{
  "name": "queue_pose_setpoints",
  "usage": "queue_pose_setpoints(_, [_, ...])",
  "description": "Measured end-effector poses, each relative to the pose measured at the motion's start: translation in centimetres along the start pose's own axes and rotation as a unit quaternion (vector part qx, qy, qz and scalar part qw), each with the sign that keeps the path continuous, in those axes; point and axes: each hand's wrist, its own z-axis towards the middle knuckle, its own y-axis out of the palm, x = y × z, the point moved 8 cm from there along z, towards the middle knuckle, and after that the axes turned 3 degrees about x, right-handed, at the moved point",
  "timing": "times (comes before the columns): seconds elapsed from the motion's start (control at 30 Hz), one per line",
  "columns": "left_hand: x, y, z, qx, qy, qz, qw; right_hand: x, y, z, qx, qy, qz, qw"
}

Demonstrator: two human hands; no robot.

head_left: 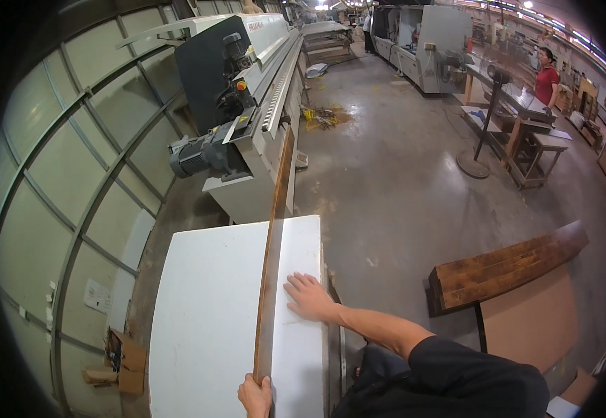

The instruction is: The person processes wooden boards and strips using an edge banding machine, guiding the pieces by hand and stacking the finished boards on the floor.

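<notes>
A long, narrow board with a brown wood-coloured edge runs away from me over the white tabletop. Its far end reaches the end of a long grey and white machine. My left hand grips the board's near end, fingers and thumb closed on either side. To the right of the board, my right hand lies flat on the white surface with its fingers spread. It is close to the board but apart from it.
Stacked brown wooden boards lie on a tan panel at my right. A pedestal fan stands near a workbench, where a person in red is. Cardboard boxes sit by the left wall. Another machine stands farther back.
</notes>
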Motion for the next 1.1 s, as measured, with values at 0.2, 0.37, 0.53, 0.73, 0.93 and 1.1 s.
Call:
queue_pose_setpoints(0.2, [0.0, 0.2, -0.1, 0.019, 0.014, 0.012, 1.0, 0.0, 0.3, -0.1, 0.008, -0.008, -0.006, 1.0])
queue_pose_setpoints(0.37, [-0.6, 0.8, 0.1, 0.023, 0.031, 0.012, 0.999, 0.0, 0.5, 0.0, -0.001, -0.005, -0.013, 1.0])
queue_pose_setpoints(0.53, [-0.8, 0.6, 0.3, 0.014, 0.036, -0.019, 0.999, -0.2, 0.2, 0.0, 0.002, -0.004, -0.007, 1.0])
queue_pose_setpoints(0.73, [-0.5, 0.4, 0.2, 0.022, 0.026, -0.002, 0.999, -0.1, 0.0, 0.1, 0.008, -0.007, -0.003, 1.0])
queue_pose_setpoints(0.93, [-0.8, 0.7, 0.3, 0.007, 0.021, -0.004, 1.0, -0.1, 0.4, 0.0, 0.01, -0.01, -0.007, 1.0])
queue_pose_setpoints(1.1, [-0.3, 0.2, 0.3, 0.04, 0.052, -0.017, 0.998, -0.1, 0.1, -0.1, 0.03, -0.016, -0.011, 0.999])
